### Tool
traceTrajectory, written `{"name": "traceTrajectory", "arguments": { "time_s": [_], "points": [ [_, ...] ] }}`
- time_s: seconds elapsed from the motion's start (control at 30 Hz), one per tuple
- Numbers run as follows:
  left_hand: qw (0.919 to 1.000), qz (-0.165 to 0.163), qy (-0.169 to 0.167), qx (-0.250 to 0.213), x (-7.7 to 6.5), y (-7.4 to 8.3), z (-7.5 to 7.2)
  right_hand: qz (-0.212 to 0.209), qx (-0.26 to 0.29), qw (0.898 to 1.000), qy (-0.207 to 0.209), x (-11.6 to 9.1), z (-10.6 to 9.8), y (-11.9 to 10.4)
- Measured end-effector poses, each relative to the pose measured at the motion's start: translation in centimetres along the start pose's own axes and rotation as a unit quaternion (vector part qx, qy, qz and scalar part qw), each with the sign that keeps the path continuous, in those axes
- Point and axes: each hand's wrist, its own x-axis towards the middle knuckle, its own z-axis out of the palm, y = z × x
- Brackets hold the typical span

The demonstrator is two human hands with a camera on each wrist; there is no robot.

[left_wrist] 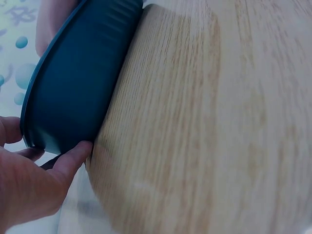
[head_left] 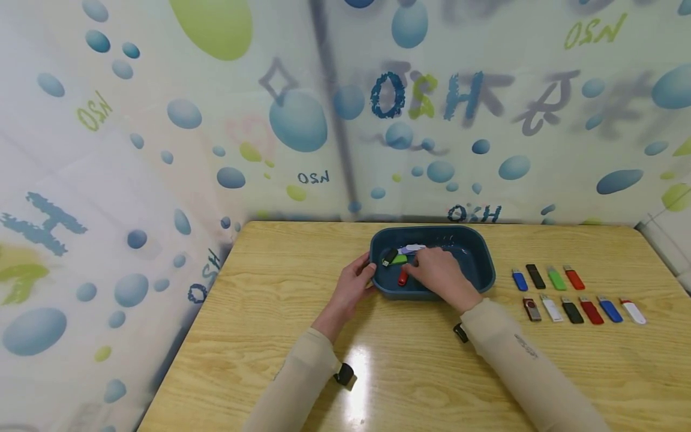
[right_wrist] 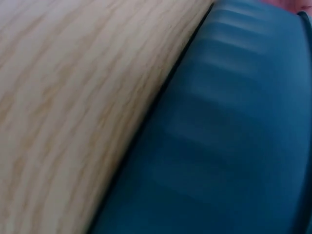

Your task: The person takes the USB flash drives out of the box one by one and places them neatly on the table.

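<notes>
A dark blue plastic bin stands on the table. My left hand grips its left end, thumb at the rim and fingers against the outer wall; the left wrist view shows this hand at the bin's corner. My right hand reaches down inside the bin, its fingertips at a red USB flash drive. Whether they pinch it is hidden. Beside it in the bin lie a black flash drive, a green one and a whitish-purple one. The right wrist view shows mostly the bin's outer wall.
Right of the bin, flash drives lie in two rows on the wooden table. The back row includes a blue one and a red one; the front row runs from a brown-and-silver one to a white one. A patterned curtain hangs behind.
</notes>
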Motion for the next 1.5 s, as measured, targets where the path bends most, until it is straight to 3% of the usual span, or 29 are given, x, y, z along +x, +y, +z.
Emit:
{"name": "traceTrajectory", "arguments": {
  "time_s": [0.2,0.8,1.5],
  "points": [
    [1.0000,-0.002,0.002,0.000,-0.2,0.3,0.1,0.018,-0.006,1.000,-0.013,0.5,0.5,-0.5],
    [1.0000,0.003,-0.001,-0.002,-0.2,0.0,0.0,-0.002,-0.024,1.000,-0.005,1.1,1.1,-1.9],
    [0.9999,0.007,-0.009,0.000,-0.1,0.1,0.0,-0.059,-0.018,0.998,0.013,1.3,1.4,-2.0]
  ]
}}
